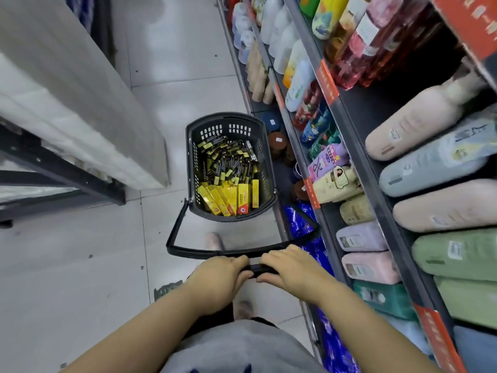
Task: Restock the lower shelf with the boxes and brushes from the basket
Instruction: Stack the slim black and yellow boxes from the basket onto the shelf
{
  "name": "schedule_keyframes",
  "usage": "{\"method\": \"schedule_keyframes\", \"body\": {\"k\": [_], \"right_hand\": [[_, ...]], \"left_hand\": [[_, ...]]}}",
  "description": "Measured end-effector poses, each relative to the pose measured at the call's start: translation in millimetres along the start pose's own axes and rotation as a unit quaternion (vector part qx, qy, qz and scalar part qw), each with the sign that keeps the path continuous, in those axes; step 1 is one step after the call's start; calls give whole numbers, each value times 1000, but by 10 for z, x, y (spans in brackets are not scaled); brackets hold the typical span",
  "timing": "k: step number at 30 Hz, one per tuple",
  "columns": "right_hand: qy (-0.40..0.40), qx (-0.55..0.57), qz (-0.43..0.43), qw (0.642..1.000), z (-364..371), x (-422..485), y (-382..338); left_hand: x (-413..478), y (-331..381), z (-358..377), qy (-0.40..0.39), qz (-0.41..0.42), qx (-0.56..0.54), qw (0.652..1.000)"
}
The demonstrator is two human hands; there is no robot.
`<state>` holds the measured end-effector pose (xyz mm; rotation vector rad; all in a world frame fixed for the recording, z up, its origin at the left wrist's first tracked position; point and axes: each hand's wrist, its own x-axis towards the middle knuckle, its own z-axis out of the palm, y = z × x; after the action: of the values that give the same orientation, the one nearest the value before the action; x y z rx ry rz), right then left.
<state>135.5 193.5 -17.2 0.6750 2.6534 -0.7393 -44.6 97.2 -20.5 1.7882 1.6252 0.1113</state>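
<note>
A black plastic basket (193,162) hangs in front of me above the floor tiles, close to the shelving on the right. Inside it lie several yellow boxes (231,197) at the near end and a heap of black and yellow brush packs (228,162) behind them. Its long black handle (177,227) reaches back to me. My left hand (217,281) and my right hand (290,267) grip the handle's bar side by side, fingers curled round it. The lower shelf (285,173) beside the basket is dark and partly hidden.
Shelving (349,135) full of bottles and soft packs runs along the right. Brown and blue jars (277,141) and shiny blue packs (301,222) sit low down. A white-stacked rack (80,117) stands on the left. My feet (215,242) are on the grey tiled aisle floor.
</note>
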Motion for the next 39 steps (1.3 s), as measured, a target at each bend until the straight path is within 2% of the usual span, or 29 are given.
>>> {"method": "schedule_keyframes", "body": {"k": [7,14,23,30,39], "right_hand": [[-35,75,97,992,-436,803,385],[-13,80,130,988,-1173,1738,808],[-35,96,94,990,-2007,2867,1701],[-46,72,67,994,-2988,4064,2481],[-67,60,46,995,-3830,5450,3051]], "left_hand": [[810,-429,-619,-89,-38,-2,995],[1663,-868,-1482,-87,-35,15,996],[2858,-1422,-2289,-81,-47,-17,995],[4029,-1863,-3338,-65,-93,-13,993],[5048,-2734,-4284,-35,-118,-53,991]]}}
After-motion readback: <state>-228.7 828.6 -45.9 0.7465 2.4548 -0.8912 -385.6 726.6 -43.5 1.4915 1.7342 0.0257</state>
